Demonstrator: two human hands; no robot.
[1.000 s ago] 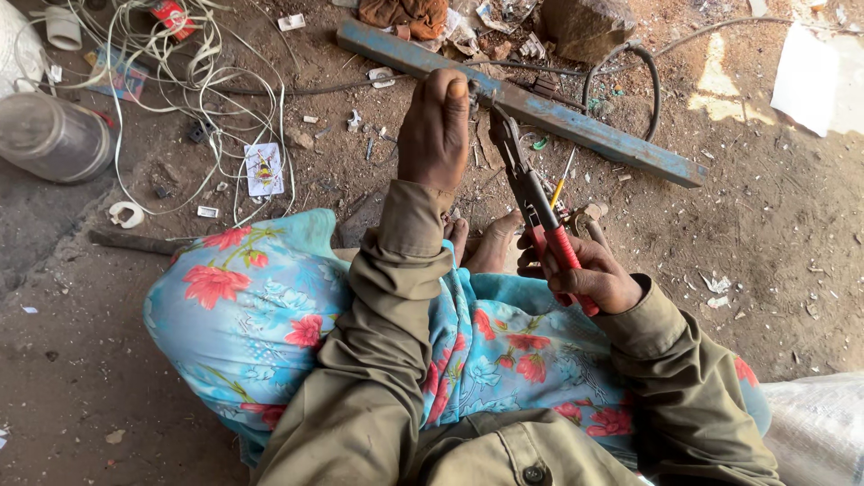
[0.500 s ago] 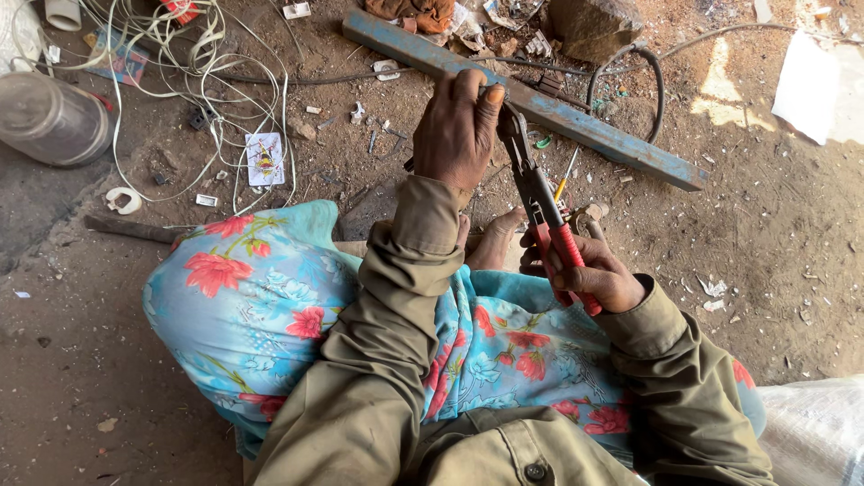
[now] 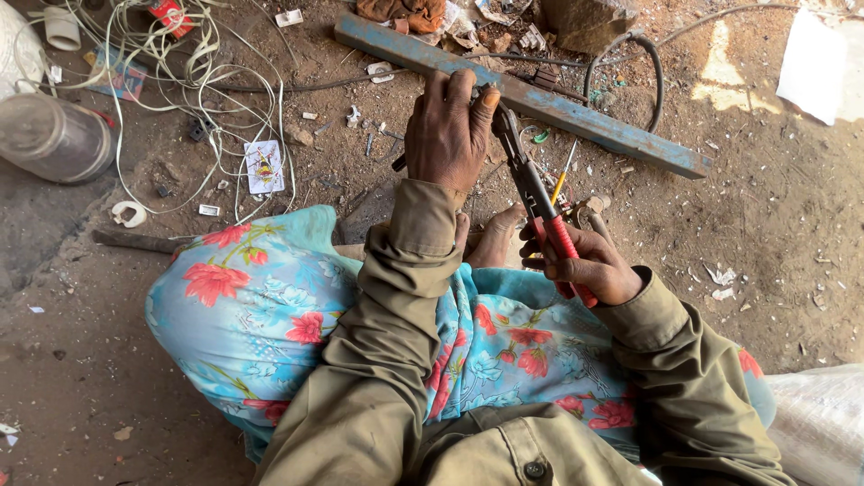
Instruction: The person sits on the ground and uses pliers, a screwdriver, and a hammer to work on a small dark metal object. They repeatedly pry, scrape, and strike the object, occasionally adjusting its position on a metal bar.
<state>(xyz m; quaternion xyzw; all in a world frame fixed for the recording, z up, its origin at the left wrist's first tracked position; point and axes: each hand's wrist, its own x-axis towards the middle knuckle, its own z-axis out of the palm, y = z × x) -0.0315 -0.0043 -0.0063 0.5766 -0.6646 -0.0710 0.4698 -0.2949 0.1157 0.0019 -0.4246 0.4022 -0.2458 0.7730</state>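
Soft shaded daylight, sharp focus; sunlit patches glare at upper right

Red-handled pliers (image 3: 549, 225), blue floral cloth (image 3: 252, 306)

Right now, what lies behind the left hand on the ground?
Behind the left hand a blue metal bar runs across the dirt; the stretch directly behind the knuckles is hidden. The cutter tip meets the fingers, and whatever they pinch is covered.

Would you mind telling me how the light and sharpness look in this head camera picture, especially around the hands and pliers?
Head view: mostly soft, even shade, with the left hand, right hand and red-handled pliers sharp and free of motion blur; hard sunlight blows out patches of ground at upper right; the white sheet there is overexposed; no glare on the blue metal bar.
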